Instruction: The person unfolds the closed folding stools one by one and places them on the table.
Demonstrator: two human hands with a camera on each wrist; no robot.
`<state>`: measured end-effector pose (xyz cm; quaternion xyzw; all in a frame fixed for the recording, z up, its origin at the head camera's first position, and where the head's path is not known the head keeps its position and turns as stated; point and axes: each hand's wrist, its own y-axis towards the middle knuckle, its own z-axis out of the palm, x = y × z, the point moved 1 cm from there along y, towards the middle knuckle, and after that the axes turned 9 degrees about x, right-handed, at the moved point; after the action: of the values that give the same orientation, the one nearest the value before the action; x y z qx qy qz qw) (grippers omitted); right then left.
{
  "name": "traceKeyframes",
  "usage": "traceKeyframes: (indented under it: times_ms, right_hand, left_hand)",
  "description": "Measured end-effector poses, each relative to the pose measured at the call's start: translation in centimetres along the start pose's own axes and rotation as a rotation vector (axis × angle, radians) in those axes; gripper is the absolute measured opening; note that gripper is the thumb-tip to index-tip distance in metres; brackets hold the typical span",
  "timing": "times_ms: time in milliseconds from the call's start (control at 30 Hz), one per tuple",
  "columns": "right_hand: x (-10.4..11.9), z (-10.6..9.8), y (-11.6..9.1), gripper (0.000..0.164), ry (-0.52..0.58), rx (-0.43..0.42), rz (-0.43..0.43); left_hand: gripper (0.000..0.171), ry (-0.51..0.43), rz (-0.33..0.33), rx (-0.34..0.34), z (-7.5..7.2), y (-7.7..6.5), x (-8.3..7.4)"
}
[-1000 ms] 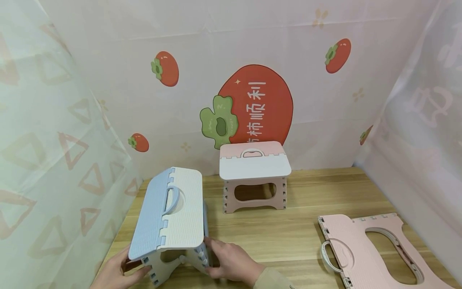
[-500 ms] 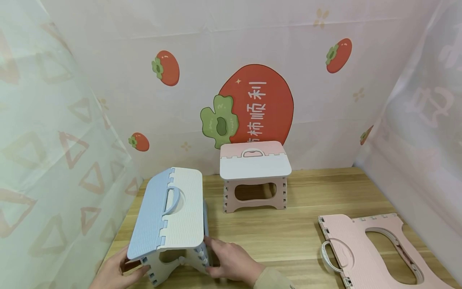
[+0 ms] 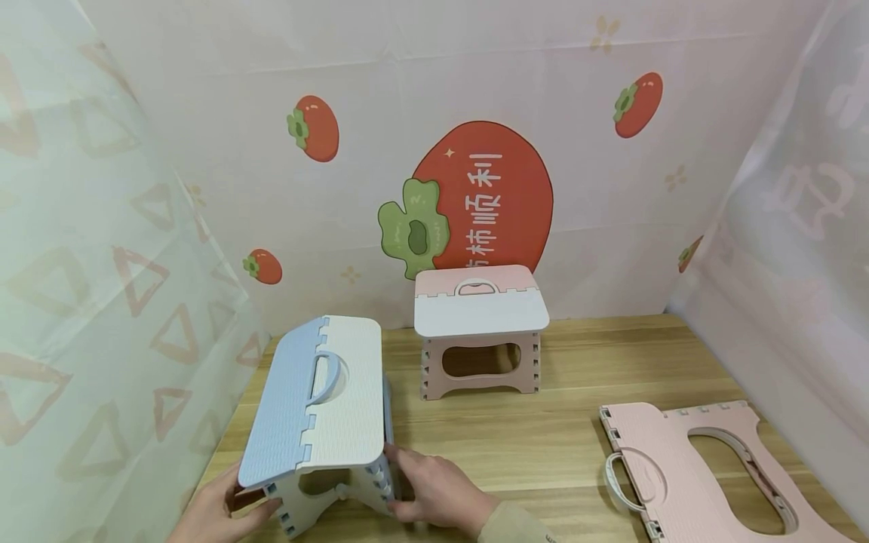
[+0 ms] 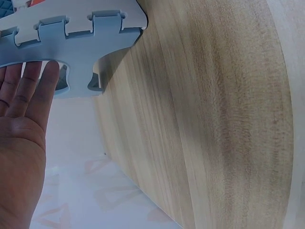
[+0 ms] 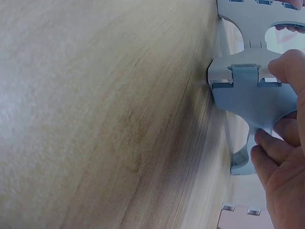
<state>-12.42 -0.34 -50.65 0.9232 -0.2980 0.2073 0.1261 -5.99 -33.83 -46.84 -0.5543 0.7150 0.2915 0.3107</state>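
Blue-and-white plastic stool [image 3: 349, 411] stands near the left edge of the tabletop [image 3: 570, 362], towards the front, with both hands on its near end. Top isn't flat: blue and white halves meet at a ridge, and the near end bends inward, so it looks only partly unfolded. Left hand [image 3: 217, 505] pinches the near left leg: thumb on the end, fingers [image 4: 44, 90] nearly straight, side by side, reaching into the side cutout, gap to the thumb filled by the leg. Right hand [image 3: 440, 492] grips the near right leg, thumb and bent fingers either side of its hinged corner (fingertips past the cutout's rim hidden). One hand per side probably keeps the legs level and steady; holding low likely leaves the top's hinge free. Pink-and-white stool [image 3: 482, 313] stands upright by the back edge, around its middle, well apart from both hands, presumably set back for working room. Folded pink stool [image 3: 679, 467] lies flat by the right edge, running out of view at the front right corner, probably put there to be out of the way.
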Motion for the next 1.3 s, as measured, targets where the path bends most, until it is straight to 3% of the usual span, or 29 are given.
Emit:
traceKeyframes:
  times_ms: [667, 900, 1167, 1300]
  right_hand:
    - [-0.1, 0.4, -0.4, 0.072, -0.066, -0.058, -0.049]
    - [-0.4, 0.1, -0.5, 0.070, -0.066, -0.038, -0.061]
    - [-0.5, -0.5, -0.6, 0.067, -0.039, 0.004, -0.074]
    - [-0.7, -1.0, -0.9, 0.064, -0.062, 0.003, -0.068]
  left_hand:
    - [0.058, -0.035, -0.101, 0.021, -0.1, -0.1, -0.5]
    - [0.053, -0.084, -0.030, 0.069, -0.5, -0.2, -0.2]
    - [0.054, -0.121, -0.054, 0.185, -1.9, -0.5, 0.3]
    - [0.052, -0.157, -0.118, 0.170, -3.3, -0.6, 0.1]
